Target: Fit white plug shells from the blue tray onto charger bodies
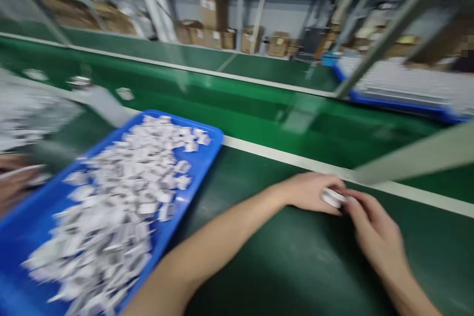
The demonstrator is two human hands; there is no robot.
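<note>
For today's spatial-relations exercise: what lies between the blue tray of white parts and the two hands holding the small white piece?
In the head view, only bare green mat and the left forearm lie between the blue tray and the hands.

A dark green desk [289, 266] carries a blue tray [202, 158] of small white parts [122, 197] at its near left.

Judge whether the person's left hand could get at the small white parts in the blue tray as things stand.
Probably yes. The left hand is at the small white piece with the right hand, but the blue tray lies open-topped beside its forearm, white parts uncovered, nothing between.
</note>
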